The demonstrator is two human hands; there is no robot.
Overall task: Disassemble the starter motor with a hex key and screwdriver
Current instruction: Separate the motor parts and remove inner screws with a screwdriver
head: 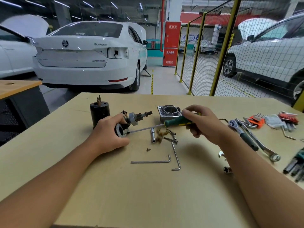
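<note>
on the cardboard-covered bench (115, 186) the starter motor already lies in pieces: the black motor body (99, 112) stands upright at the back left, the aluminium nose housing (169, 112) sits apart behind the right hand, and loose bolts (171, 136), a small screw (148, 149) and a shaft pin (153, 134) lie between the two. two hex keys (164, 161) rest unused nearer the person. what looks left is the end assembly with pinion gear (130, 122), which the left hand (109, 135) grips around its ring end while the right hand (204, 122) is wrapped round the green screwdriver (178, 121), its tip set against that ring, so i'd judge a screw there is being worked. as for writing, the white car (85, 53) carries a skoda badge and "superb" lettering, blurred; the red cabinet (171, 43) bears chinese characters and what looks like "119".
</note>
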